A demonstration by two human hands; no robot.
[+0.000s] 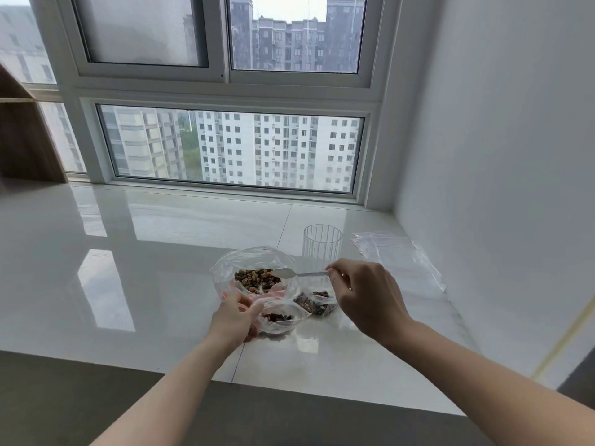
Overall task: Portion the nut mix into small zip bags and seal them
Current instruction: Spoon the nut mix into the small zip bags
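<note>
The nut mix (257,278) sits in a large open bag (225,268) on the bench (145,252). The right hand (367,294) pinches a spoon (289,273) over it; the left hand (235,313) grips a small zip bag (278,320) holding a few nuts. Another part-filled bag (317,302) lies beside it, seemingly unsealed, so most portioning remains. Spare bags (396,255) and a glass (322,244) lie beyond, below a window (231,146).

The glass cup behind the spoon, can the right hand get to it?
Probably yes. The glass cup stands just beyond the right hand with nothing between them. But that hand is pinching the spoon, so it would likely need to put it down first.
</note>
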